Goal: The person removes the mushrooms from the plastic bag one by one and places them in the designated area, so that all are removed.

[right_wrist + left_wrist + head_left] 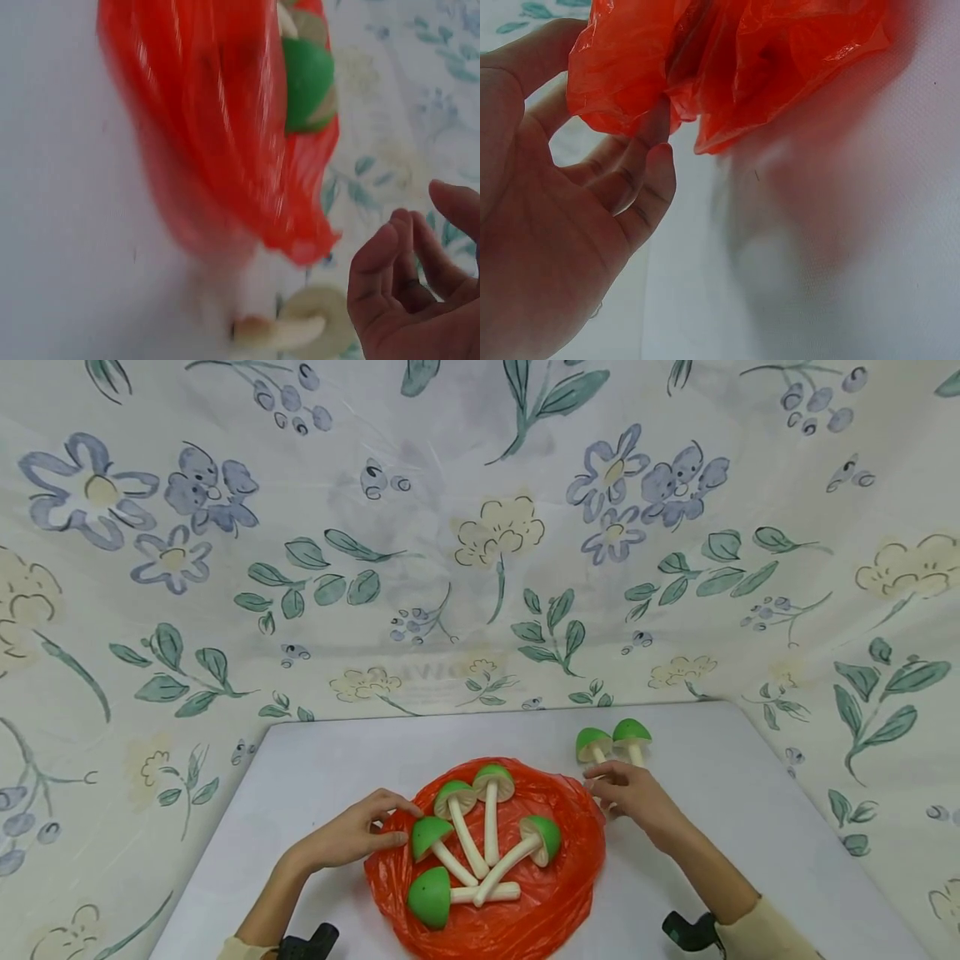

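Note:
A red plastic bag (547, 897) lies spread open, with several green-capped, pale-stemmed mushrooms (491, 818) on it, their stems meeting near the middle. At its left rim, my left hand (358, 833) grips the plastic between thumb and fingers. The left wrist view has crinkled red plastic (765, 67) hiding some fingertips of that hand (562, 202). My right hand (637, 793) is beside the bag's right rim, its fingers loosely bent. From the right wrist, this hand (424, 292) shows nothing between thumb and fingers, apart from the bag (202, 112).
Behind my right hand, two more green-capped mushrooms (594, 745) lie side by side on the white tabletop (330, 760). A blurred mushroom (300, 330) shows low in the right wrist view. A flower-patterned cloth (420, 552) hangs behind the table and along its sides.

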The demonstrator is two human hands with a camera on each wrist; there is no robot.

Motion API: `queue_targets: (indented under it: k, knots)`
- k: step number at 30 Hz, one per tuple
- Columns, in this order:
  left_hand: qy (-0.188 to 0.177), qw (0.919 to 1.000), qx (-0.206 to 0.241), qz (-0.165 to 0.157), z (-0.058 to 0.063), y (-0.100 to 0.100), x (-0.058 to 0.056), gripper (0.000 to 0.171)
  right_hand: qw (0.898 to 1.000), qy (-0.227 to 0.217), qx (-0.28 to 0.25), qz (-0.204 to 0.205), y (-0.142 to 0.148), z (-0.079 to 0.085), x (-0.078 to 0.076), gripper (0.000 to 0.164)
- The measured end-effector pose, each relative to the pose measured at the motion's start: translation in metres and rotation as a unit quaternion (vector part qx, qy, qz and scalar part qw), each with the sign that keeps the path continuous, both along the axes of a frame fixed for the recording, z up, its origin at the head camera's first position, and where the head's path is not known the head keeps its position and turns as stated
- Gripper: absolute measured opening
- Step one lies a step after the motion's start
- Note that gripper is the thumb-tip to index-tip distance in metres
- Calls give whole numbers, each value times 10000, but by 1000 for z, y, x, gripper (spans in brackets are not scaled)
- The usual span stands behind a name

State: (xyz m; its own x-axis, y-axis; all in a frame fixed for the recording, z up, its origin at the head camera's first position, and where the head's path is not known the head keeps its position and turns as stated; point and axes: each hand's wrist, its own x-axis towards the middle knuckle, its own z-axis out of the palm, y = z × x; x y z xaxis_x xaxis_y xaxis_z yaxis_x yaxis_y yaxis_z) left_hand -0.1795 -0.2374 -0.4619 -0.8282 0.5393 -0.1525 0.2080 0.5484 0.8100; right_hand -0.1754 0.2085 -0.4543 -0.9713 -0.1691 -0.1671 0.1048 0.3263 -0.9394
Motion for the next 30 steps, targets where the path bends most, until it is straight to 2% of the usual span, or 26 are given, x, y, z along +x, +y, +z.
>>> queue_targets:
  k: [6, 11, 15, 23, 30]
  knots:
    - [-21, 10000, 29, -12, 0, 0, -1, 28, 9946, -315, -356, 921, -35, 2, 19, 44]
    - [25, 10000, -12, -21, 0, -1, -1, 28, 9790, -800, -733, 1725, -56, -4, 33, 43]
    - [85, 10000, -33, -39, 0, -1, -2, 27, 9659, -1080, -864, 2190, -66, -7, 39, 47]
    - [-19, 10000, -23, 15, 1, -1, -1, 28, 9540, -1388, -894, 2501, -74, -13, 44, 57]
    - [-37, 10000, -1, 15, 1, -1, 1, 28, 9511, -1476, -863, 2573, -75, -15, 44, 57]
